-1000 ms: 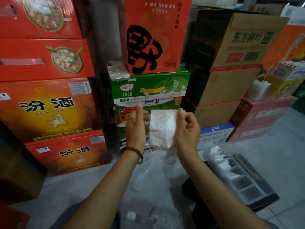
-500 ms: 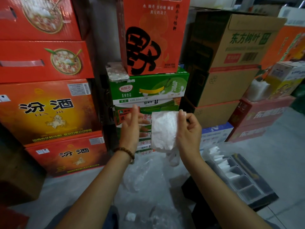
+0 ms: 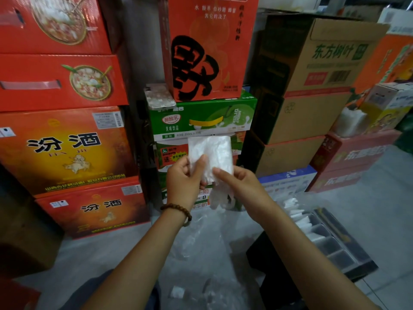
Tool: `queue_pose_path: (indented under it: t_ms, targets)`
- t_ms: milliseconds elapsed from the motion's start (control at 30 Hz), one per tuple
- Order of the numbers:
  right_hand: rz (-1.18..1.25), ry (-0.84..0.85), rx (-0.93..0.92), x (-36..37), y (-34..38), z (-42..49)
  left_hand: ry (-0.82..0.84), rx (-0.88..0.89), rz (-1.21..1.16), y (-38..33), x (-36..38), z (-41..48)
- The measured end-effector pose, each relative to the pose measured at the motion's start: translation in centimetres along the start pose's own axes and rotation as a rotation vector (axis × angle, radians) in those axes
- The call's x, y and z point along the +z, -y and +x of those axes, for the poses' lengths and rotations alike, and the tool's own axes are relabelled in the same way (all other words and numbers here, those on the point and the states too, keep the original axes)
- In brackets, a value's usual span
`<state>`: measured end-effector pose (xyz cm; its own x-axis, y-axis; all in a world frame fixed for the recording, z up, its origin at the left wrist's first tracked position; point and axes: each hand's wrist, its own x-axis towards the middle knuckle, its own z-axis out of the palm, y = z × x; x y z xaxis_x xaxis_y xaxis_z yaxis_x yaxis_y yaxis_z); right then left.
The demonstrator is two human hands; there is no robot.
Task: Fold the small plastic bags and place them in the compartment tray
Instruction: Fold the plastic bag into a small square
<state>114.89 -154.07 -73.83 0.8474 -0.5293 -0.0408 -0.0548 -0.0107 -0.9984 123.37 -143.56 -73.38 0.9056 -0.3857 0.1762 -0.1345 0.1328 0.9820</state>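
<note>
A small clear plastic bag [image 3: 212, 153], folded into a narrow upright strip, is held in front of me at mid-frame. My left hand [image 3: 184, 181] pinches its lower left edge with the thumb on the front. My right hand [image 3: 240, 183] pinches the lower right part, index finger across the front. A loose tail of the bag hangs below the hands. The dark compartment tray [image 3: 339, 253] lies on the floor at lower right, with several folded white bags [image 3: 298, 217] in its far compartments.
Stacked red, green and brown cartons form a wall close ahead and to both sides. A phone [image 3: 159, 96] lies on the green carton. Loose clear plastic bags [image 3: 201, 247] are heaped on the grey floor below my arms. A white roll [image 3: 350, 121] sits on a red box at right.
My left hand has come in from beside the bag and now pinches it. Both hands have shifted lower on the bag, so its upper part stands above them.
</note>
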Motion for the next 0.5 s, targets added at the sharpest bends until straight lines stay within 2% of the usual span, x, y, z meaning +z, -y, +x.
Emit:
queue_pose_path:
  t_ms: [167,400,500]
  targets:
    - [0.070,-0.015,-0.038,-0.5,0.6,-0.2,0.104,-0.037,0.065,-0.3,-0.3,0.0]
    - [0.039,-0.046,-0.028,-0.8,1.1,-0.2,0.065,-0.100,0.029,-0.7,-1.0,0.7]
    - [0.069,-0.098,0.007,-1.5,1.2,0.0,0.030,-0.005,0.065,-0.8,-1.6,1.1]
